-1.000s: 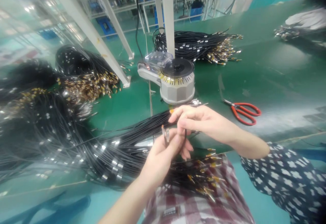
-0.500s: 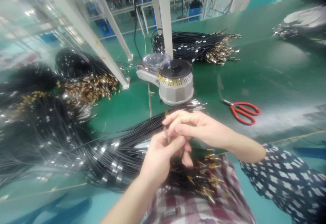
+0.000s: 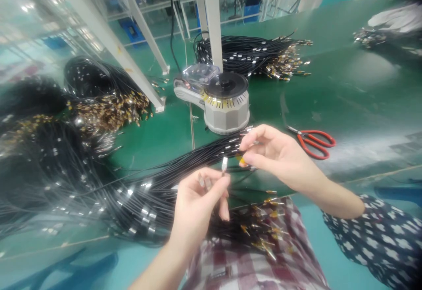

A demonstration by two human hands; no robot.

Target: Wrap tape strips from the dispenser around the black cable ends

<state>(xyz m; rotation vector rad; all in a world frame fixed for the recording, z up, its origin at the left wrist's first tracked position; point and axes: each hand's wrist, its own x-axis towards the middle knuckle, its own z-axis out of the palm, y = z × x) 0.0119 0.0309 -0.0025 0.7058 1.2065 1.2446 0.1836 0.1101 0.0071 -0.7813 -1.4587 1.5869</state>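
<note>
My left hand [image 3: 198,202] is closed in a pinch on a thin cable, whose end with a silver-white tip [image 3: 224,164] stands up above the thumb and forefinger. More pale tips show between its other fingers. To the right, apart from it, my right hand [image 3: 283,156] pinches a small yellow piece of tape [image 3: 242,162] between thumb and fingertips. Below both hands, a bundle of black cables with yellow-banded metal ends [image 3: 268,226] hangs over the table edge onto the lap. Another bundle of black cables [image 3: 194,159] lies just behind the hands, its silver ends partly hidden by my right hand.
A round tape dispenser [image 3: 227,109] stands behind the hands. Red-handled scissors [image 3: 316,142] lie to the right. Cable heaps cover the left side, and another bundle [image 3: 250,56] lies at the back. White metal posts [image 3: 214,21] rise from the green table [image 3: 346,96].
My hands have drawn apart: the right moved right and slightly up, the left slightly left. The cable tip and the yellow tape now show between them. The view shifted slightly.
</note>
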